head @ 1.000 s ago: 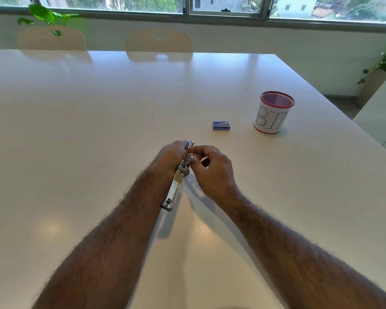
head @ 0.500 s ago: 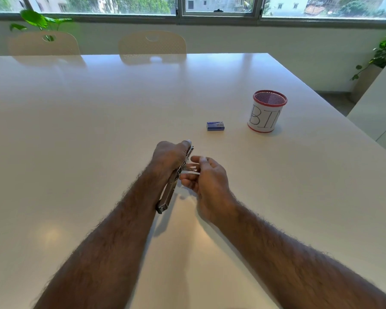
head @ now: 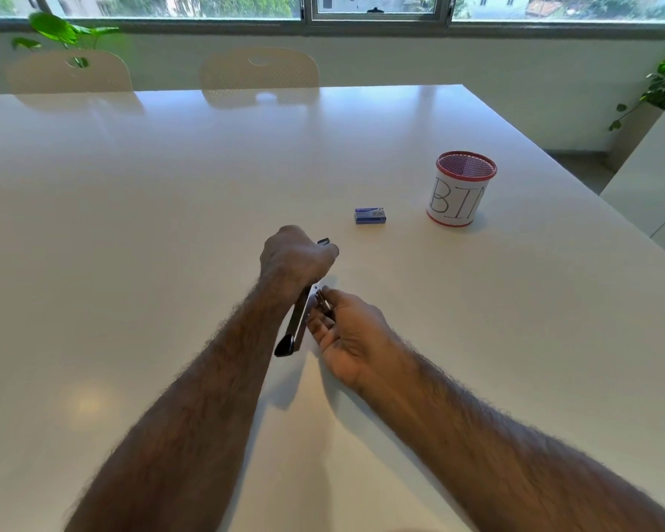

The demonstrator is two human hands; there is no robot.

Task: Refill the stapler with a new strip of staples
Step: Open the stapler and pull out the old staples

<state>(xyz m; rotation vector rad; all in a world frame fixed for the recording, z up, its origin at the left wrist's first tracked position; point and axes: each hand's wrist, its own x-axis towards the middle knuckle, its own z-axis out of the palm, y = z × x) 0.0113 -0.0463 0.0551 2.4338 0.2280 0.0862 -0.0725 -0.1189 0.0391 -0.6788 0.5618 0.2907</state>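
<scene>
Firmly, left hand (head: 294,259) grips the slim metal stapler (head: 300,320); right hand (head: 348,335) lies open-palmed beside it.

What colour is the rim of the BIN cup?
Red, on the mesh BIN cup; white paper label wraps it. Head view shows it.

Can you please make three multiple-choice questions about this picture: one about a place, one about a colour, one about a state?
1. Where does the small staple box lie?
A. inside the cup
B. on the table, left of the cup
C. under the stapler

2. What colour is the rim of the cup marked BIN?
A. red
B. green
C. black

3. What is the left hand doing?
A. lying flat on the table
B. closed around the stapler
C. holding the cup

Answers: 1 B, it sits on the white table beside the cup. 2 A, the rim band is red. 3 B, its fingers wrap the stapler, the right hand beside it.
</scene>
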